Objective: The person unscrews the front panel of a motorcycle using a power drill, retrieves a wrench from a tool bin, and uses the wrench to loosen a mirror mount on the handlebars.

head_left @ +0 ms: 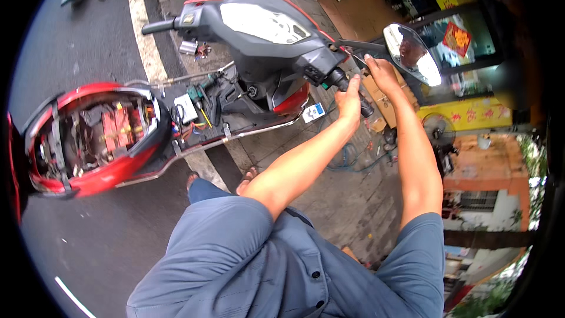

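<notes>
A red and dark grey scooter's handlebar [253, 47] fills the upper middle, with a pale instrument panel [265, 22]. My left hand [349, 105] is closed round the black handlebar grip [366, 107], whose outer end sticks out beyond the fingers. Just beyond it, my right hand [382, 75] is closed on the thin brake lever [355, 56], thumb along the near side; its other fingers are mostly hidden. Close by that hand, a mirror [412, 54] stands out on its dark stem.
The scooter's open red seat compartment [88, 135] shows wiring and a red battery-like block [118, 126]. On the footboard lie a green-and-black power tool [203, 89] and a white box [185, 109]. Cardboard [379, 103], a blue hose [347, 162] and a fan [438, 129] stand beyond.
</notes>
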A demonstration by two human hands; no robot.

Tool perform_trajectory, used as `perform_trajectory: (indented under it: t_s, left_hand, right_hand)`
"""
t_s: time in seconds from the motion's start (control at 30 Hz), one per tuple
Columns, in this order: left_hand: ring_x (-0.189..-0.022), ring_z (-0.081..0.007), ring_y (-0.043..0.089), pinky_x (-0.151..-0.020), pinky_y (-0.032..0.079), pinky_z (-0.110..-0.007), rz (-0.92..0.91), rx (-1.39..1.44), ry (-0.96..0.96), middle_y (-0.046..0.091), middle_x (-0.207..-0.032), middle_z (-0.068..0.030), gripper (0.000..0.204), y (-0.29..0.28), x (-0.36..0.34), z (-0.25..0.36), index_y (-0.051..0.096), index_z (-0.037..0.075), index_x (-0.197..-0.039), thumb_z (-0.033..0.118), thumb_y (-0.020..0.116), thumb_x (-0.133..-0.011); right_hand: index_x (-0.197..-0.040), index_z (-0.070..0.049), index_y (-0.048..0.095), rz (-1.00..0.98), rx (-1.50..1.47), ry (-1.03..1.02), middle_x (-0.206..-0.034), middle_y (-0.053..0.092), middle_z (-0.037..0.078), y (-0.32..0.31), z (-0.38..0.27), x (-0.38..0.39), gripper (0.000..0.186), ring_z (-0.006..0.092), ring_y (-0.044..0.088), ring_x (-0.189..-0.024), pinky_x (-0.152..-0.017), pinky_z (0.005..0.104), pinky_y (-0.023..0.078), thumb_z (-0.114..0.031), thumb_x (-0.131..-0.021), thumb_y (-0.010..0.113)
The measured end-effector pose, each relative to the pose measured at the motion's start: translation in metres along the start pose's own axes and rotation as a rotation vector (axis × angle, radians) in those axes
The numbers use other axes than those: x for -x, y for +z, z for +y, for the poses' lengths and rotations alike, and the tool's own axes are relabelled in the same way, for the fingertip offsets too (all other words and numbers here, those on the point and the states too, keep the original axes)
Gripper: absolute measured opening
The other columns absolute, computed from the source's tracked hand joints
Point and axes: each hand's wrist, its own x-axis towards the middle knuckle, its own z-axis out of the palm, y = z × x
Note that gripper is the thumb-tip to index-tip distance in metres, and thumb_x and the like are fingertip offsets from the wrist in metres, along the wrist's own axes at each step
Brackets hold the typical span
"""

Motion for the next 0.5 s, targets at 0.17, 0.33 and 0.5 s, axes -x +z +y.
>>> perform_trajectory:
  t_s: [0.17, 0.33, 0.5]
  left_hand:
    - [-0.06, -0.0226, 0.062, -0.059, 0.054, -0.038, -0.143, -0.072, -0.094, 0.056, -0.068, -0.0061, 0.035, -0.009, 0.002, 0.009, 0.053, 0.005, -0.09, 0.036, 0.069, -0.084]
    - [-0.071, -0.0211, 0.064, -0.071, 0.054, -0.036, -0.297, -0.196, -0.153, 0.057, -0.078, -0.0052, 0.046, -0.019, -0.005, 0.015, 0.053, 0.005, -0.099, 0.045, 0.068, -0.084]
    - [-0.067, -0.013, 0.062, -0.064, 0.054, -0.029, -0.259, -0.531, -0.155, 0.06, -0.08, -0.0003, 0.058, -0.016, 0.002, 0.028, 0.059, 0.007, -0.103, 0.062, 0.058, -0.083]
  right_hand:
    - [-0.071, -0.001, 0.056, 0.069, -0.401, 0.236, -0.059, 0.052, 0.008, 0.012, 0.078, 0.039, 0.057, 0.0211, 0.053, -0.06, -0.056, 0.036, 0.038, -0.052, -0.093, 0.045]
    - [-0.069, -0.01, 0.053, 0.014, -0.903, 0.536, -0.051, 0.045, -0.001, 0.141, 0.141, 0.119, 0.048, 0.0101, 0.041, -0.042, -0.041, 0.0274, 0.031, -0.051, -0.093, 0.048]
    - [-0.075, -0.011, 0.052, -0.299, -1.241, 0.881, -0.052, 0.047, -0.001, 0.299, 0.168, 0.208, 0.029, 0.0118, 0.043, -0.038, -0.036, 0.0269, 0.033, -0.035, -0.092, 0.051]
